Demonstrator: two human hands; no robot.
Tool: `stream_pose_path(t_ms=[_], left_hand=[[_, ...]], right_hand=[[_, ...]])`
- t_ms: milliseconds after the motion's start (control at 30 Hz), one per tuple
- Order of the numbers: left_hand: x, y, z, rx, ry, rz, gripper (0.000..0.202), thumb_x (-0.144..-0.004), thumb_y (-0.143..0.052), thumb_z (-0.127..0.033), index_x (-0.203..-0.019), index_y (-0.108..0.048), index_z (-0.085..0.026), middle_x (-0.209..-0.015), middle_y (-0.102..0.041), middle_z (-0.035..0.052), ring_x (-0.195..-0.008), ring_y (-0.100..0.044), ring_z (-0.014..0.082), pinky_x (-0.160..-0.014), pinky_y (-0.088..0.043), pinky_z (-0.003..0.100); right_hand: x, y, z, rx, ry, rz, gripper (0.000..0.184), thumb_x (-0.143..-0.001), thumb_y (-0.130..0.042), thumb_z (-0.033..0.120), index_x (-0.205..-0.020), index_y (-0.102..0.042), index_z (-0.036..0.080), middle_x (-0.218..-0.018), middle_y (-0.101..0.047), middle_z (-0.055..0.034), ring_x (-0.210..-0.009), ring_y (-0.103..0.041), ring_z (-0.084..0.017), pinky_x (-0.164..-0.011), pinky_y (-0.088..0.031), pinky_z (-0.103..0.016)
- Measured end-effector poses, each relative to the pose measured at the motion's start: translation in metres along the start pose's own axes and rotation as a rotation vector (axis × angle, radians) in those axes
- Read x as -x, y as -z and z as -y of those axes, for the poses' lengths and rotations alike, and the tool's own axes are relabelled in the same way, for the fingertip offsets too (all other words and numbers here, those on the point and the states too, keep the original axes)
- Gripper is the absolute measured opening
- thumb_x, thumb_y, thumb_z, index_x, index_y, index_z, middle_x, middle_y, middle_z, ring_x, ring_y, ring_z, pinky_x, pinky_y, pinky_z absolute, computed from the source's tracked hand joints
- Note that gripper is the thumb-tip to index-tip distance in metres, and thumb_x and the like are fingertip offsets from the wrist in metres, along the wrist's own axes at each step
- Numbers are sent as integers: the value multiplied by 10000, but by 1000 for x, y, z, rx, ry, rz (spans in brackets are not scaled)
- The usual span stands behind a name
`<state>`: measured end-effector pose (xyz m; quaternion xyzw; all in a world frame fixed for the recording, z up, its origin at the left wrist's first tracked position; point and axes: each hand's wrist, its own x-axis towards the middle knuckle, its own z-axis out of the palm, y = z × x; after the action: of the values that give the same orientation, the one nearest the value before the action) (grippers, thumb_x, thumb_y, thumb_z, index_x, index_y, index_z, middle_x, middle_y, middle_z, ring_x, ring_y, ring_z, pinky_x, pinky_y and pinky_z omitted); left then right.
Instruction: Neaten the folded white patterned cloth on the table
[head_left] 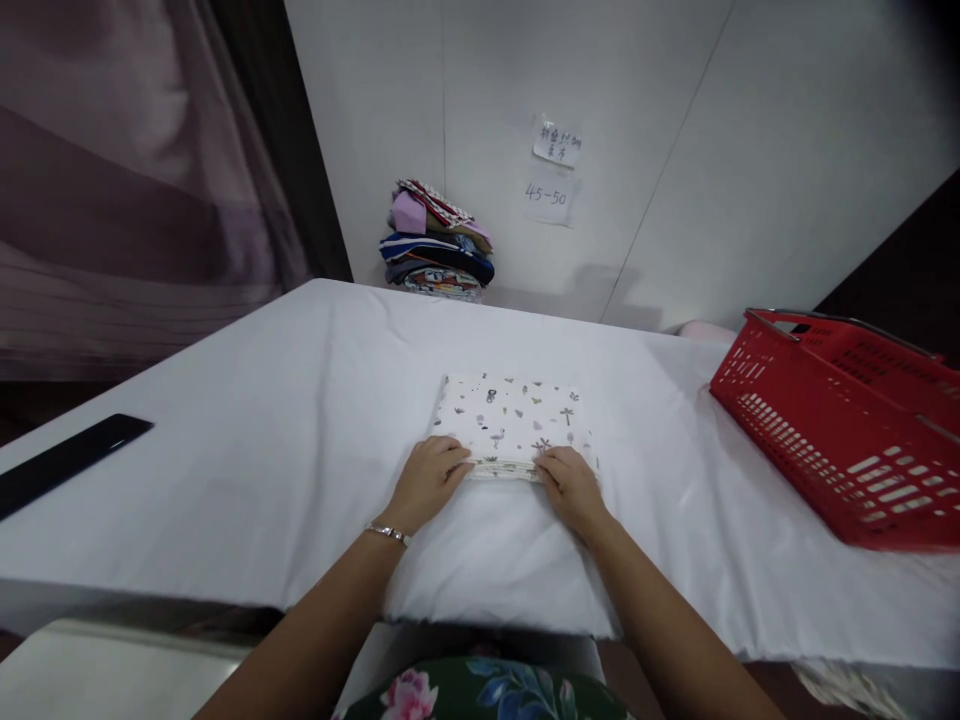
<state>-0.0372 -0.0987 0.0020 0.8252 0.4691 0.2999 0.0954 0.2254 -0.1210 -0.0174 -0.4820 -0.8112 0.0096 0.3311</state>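
A folded white cloth (510,415) printed with small palms and birds lies flat on the white-covered table (247,430). Its layered near edge faces me. My left hand (431,480) pinches that edge near the left corner, fingers on top and the thumb against the front. Near the right corner, my right hand (571,488) grips the same edge in a like way. A silver bracelet (388,533) circles my left wrist.
A red plastic basket (832,430) with metal handles stands at the right. At the far left lies a flat black object (67,463). Behind the table rises a stack of folded fabrics (439,245) against the wall, beside paper notes (551,195). A purplish curtain (127,200) hangs at left.
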Motion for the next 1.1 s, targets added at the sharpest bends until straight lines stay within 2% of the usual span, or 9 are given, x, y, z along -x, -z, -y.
stream_pose_path(t_ms=[267,433,533,700,867,1100], left_hand=[[0,0,2,35,3,13,191,-865,-482,-289,-944,-647,-238,-957,-626,27,-910,-534,183,-813,-397,361],[-2,-4,-1,46,52,10,178,-854,-476,-256,-841,-651,-230,-892,-630,21,-860,-538,177,-776,-393,352],[-3,-6,-5,36,74,-22,193,-861,-451,-243,-785,-627,-219,-847,-623,20,-840,-533,177,-764,-385,353],[-1,-2,-9,41,19,-95,169,-882,-440,-239,-838,-601,-217,-890,-617,29,-883,-526,180,-791,-388,354],[3,0,-1,5,-61,-27,192,-902,-420,-234,-860,-607,-216,-885,-614,32,-875,-521,179,-784,-389,352],[3,4,1,-1,-80,32,156,-885,-465,-247,-903,-618,-222,-885,-610,24,-866,-520,171,-778,-394,338]], right_hand=[[0,-1,0,5,-10,-12,208,-911,-431,206,-952,-635,215,-916,-620,-70,-877,-541,-201,-774,-448,-347],[1,-2,0,14,-19,-12,201,-909,-438,209,-943,-636,218,-902,-620,-65,-872,-542,-195,-768,-447,-339],[0,-2,0,3,-13,-31,201,-911,-435,213,-946,-633,219,-898,-619,-64,-863,-542,-194,-764,-447,-340],[0,-2,3,-23,-4,-58,200,-912,-431,204,-951,-627,217,-896,-615,-68,-869,-540,-197,-766,-450,-342],[1,-1,3,-25,-9,-37,196,-911,-435,205,-946,-627,214,-903,-615,-70,-866,-538,-203,-762,-451,-350],[2,-2,0,-32,0,-30,208,-912,-432,217,-964,-633,213,-918,-620,-73,-878,-541,-203,-770,-456,-352]])
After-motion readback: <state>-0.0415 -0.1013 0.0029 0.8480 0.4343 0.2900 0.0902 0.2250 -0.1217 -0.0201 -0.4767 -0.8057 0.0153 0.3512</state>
